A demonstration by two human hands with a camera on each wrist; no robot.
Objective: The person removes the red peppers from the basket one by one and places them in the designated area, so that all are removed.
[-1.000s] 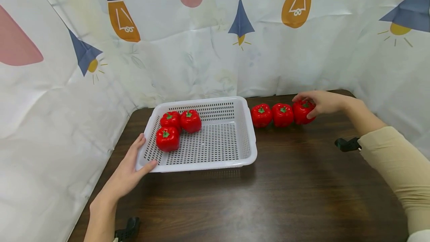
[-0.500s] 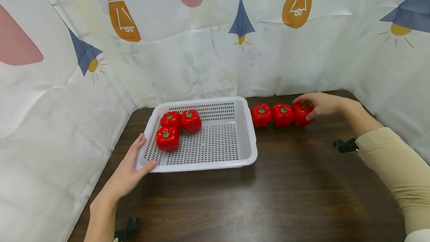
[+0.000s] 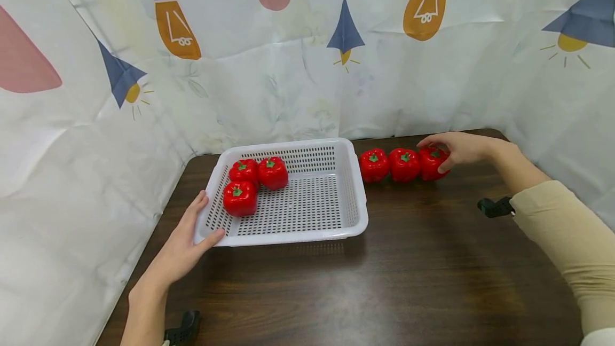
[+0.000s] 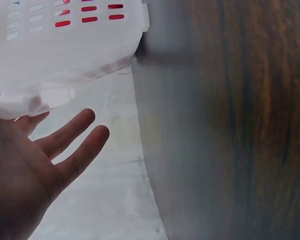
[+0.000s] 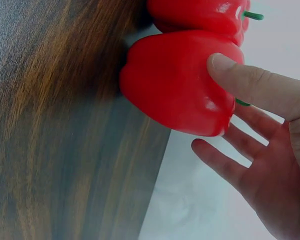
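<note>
My right hand (image 3: 461, 149) holds the rightmost red bell pepper (image 3: 431, 165), thumb on the near side and fingers behind it. In the right wrist view, that pepper (image 5: 180, 82) touches its neighbour (image 5: 200, 12). Two more bell peppers, a middle one (image 3: 404, 164) and a left one (image 3: 373, 165), complete the row beside the white perforated basket (image 3: 356, 196). At the basket's left front corner, my left hand (image 3: 180, 252) grips the rim with the thumb over it. Some left fingers (image 4: 72, 132) extend free below the rim. Three red bell peppers (image 3: 240, 199) sit in the basket's left part.
The dark wooden table (image 3: 336, 292) carries everything. A white curtain (image 3: 269, 95) printed with lamps and bulbs hangs behind it and along both sides. Black wrist devices show near the left (image 3: 182, 327) and right (image 3: 496, 207) forearms.
The right hand and its bell pepper have shifted very slightly down, with the pepper against the row. The left hand and the basket stay where they were.
</note>
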